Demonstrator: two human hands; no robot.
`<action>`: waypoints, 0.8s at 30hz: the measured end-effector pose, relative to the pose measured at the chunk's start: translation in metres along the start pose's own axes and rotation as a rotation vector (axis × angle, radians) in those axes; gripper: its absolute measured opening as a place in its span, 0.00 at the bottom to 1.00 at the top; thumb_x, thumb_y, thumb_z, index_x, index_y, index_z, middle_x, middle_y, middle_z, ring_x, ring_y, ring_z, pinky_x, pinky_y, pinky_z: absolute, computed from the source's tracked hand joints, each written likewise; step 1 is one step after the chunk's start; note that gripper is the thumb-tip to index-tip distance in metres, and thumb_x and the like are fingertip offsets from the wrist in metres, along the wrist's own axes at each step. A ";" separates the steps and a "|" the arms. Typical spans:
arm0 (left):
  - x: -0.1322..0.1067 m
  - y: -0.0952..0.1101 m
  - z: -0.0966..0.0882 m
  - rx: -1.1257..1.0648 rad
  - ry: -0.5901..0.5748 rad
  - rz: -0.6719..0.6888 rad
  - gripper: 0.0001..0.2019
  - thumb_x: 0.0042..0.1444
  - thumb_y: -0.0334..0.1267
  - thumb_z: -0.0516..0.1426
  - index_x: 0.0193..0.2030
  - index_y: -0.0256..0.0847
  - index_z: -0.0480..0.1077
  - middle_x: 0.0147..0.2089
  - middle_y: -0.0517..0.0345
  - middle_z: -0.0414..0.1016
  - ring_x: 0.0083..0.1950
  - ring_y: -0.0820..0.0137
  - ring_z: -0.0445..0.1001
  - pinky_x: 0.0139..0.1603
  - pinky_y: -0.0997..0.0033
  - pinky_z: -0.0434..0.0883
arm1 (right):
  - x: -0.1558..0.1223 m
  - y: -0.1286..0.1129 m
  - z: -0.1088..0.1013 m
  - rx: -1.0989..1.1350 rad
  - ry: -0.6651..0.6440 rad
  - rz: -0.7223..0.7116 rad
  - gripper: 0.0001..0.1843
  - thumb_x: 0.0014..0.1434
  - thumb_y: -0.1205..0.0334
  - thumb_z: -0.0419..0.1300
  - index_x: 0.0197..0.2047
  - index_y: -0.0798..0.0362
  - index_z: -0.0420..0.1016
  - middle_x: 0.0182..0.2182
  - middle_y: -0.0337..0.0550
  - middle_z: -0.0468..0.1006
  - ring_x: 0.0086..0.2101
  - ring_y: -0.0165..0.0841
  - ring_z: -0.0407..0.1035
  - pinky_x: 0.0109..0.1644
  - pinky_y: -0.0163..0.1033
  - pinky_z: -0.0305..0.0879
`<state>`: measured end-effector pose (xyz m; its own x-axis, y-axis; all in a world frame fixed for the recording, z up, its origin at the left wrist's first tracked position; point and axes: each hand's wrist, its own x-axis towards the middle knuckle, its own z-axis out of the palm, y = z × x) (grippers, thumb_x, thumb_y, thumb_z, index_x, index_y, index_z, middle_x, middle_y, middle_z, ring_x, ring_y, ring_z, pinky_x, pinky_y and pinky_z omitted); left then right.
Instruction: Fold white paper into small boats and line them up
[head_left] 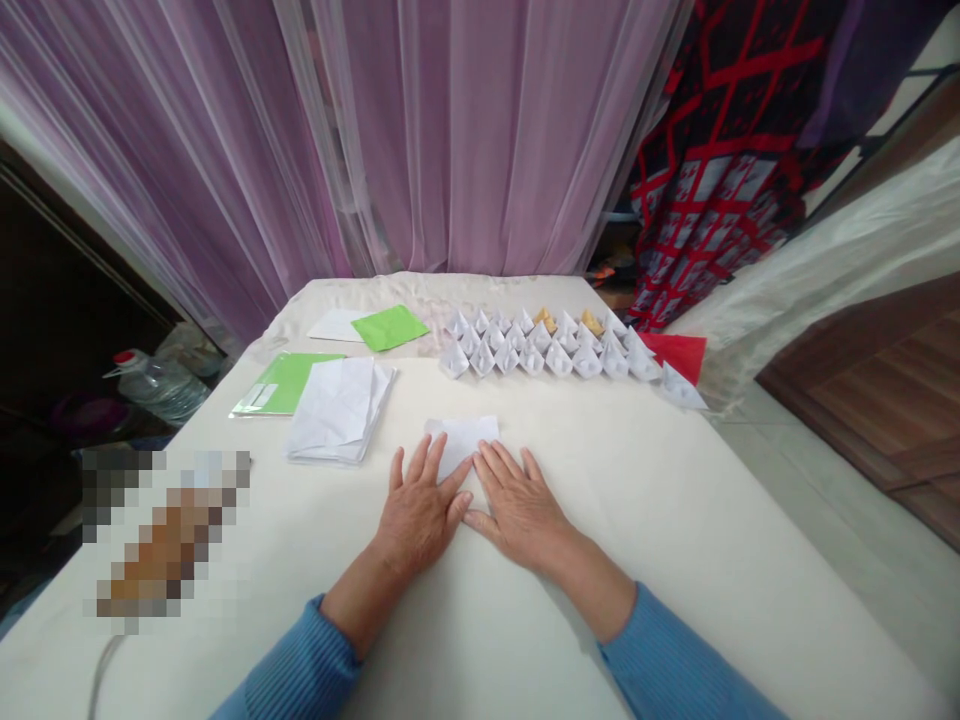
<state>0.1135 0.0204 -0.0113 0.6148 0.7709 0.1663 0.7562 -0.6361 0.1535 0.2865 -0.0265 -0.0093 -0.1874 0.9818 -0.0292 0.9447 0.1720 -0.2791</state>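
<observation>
A small sheet of white paper [466, 432] lies flat on the table in front of me. My left hand [422, 503] presses on its left side with the fingers stretched out and the thumb pointing inward. On the right side rests my right hand [519, 503], its fingers spread flat over the paper. The two hands nearly meet at the near edge, and they hide the lower part of the sheet, so I cannot tell how it is folded there.
Rows of folded paper boats [559, 358], mostly white, stand at the back right beside a red sheet [682, 352]. Stacked white paper [330, 410], a green pack [274, 385] and a green sheet [391, 328] lie at the left. A blurred object [169, 540] with a cord sits front left.
</observation>
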 end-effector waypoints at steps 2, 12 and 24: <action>-0.002 -0.002 0.000 0.009 -0.001 -0.009 0.22 0.64 0.46 0.50 0.66 0.58 0.61 0.73 0.50 0.52 0.73 0.51 0.47 0.68 0.36 0.46 | 0.000 0.001 0.000 0.001 0.005 -0.006 0.40 0.65 0.39 0.46 0.71 0.56 0.51 0.70 0.54 0.47 0.68 0.45 0.41 0.69 0.61 0.34; -0.025 -0.022 -0.002 0.042 0.050 -0.050 0.21 0.65 0.46 0.50 0.64 0.57 0.64 0.73 0.50 0.51 0.73 0.50 0.49 0.68 0.36 0.46 | 0.000 0.001 0.001 -0.023 -0.004 -0.005 0.41 0.64 0.39 0.47 0.71 0.58 0.49 0.70 0.54 0.46 0.68 0.45 0.41 0.69 0.61 0.34; -0.040 -0.031 -0.020 0.080 0.089 -0.058 0.19 0.63 0.44 0.51 0.59 0.51 0.70 0.71 0.47 0.57 0.71 0.50 0.53 0.69 0.36 0.44 | 0.000 -0.002 -0.002 -0.043 -0.021 0.021 0.39 0.65 0.43 0.48 0.71 0.57 0.50 0.70 0.55 0.46 0.68 0.46 0.41 0.68 0.61 0.36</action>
<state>0.0611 0.0082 -0.0036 0.5497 0.7982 0.2462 0.8076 -0.5832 0.0874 0.2849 -0.0270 -0.0071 -0.1726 0.9834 -0.0552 0.9592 0.1551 -0.2364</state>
